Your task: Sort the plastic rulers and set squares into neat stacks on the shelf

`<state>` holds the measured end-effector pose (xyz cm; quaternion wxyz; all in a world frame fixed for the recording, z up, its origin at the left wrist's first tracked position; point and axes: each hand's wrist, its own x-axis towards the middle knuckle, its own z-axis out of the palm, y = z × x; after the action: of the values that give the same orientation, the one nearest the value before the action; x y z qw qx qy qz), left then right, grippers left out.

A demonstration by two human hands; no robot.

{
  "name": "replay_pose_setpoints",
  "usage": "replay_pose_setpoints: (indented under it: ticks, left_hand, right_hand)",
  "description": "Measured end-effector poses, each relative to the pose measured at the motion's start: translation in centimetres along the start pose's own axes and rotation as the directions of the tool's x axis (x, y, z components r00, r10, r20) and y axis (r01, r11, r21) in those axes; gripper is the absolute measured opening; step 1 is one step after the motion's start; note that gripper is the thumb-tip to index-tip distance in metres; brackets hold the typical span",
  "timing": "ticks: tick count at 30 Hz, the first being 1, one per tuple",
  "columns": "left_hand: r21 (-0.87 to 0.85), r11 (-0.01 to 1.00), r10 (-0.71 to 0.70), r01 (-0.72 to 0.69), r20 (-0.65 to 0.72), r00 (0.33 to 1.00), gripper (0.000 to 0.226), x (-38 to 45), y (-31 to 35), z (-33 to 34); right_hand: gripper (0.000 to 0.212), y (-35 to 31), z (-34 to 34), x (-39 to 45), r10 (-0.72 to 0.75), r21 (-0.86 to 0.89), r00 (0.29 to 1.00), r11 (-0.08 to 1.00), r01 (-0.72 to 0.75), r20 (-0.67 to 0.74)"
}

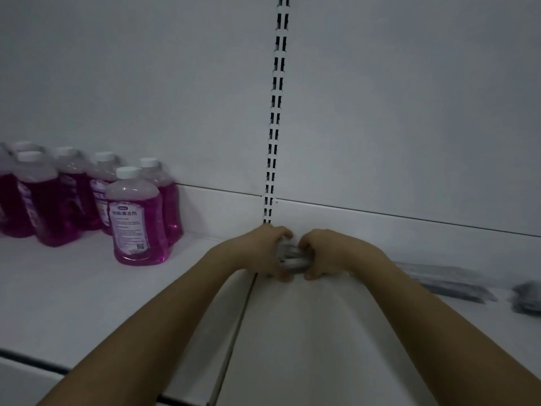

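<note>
Both of my hands reach to the back of the white shelf (307,332), just below the slotted upright. Between them is a small bundle of clear plastic rulers or set squares (292,256), seen end-on and blurred. My left hand (270,250) grips its left side and my right hand (325,254) grips its right side, fingers curled around it. Most of the bundle is hidden by my fingers. A flat pile of packaged rulers (445,278) lies on the shelf to the right, and another dark packet (527,297) sits at the right edge.
Several bottles of purple cleaning liquid (137,218) with white caps stand at the back left of the shelf. A slotted upright (273,127) runs down the white back panel. A seam (237,332) between two shelf boards runs toward me.
</note>
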<state>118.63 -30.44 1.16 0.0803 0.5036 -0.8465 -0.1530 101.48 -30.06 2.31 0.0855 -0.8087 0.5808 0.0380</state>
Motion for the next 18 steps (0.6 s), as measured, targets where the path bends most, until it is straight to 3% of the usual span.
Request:
replay_pose_setpoints:
  ticks: [3, 9, 15, 18]
  left_hand:
    - [0.116, 0.993, -0.012, 0.000, 0.107, 0.994, 0.077, 1.4, 1.1, -0.5]
    - [0.116, 0.989, -0.119, 0.091, 0.259, 0.958, 0.064, 2.2, 2.2, -1.4]
    - [0.109, 0.990, -0.113, 0.086, 0.276, 0.954, 0.070, 1.8, 2.6, -1.6]
    - [0.189, 0.979, -0.124, 0.075, 0.264, 0.957, 0.060, 2.1, 2.6, -1.3]
  right_hand:
    - [0.057, -0.1, -0.3, 0.3, 0.006, -0.010, 1.000, 1.000, -0.006, 0.016]
    - [0.065, -0.7, -0.3, 0.1, -0.045, -0.071, 0.999, 0.996, 0.045, -0.005]
    - [0.055, -0.2, -0.3, -0.7, -0.015, -0.061, 0.999, 0.998, 0.017, 0.033]
    - [0.042, 0.1, -0.2, -0.9, -0.015, -0.066, 0.999, 0.998, 0.017, 0.034]
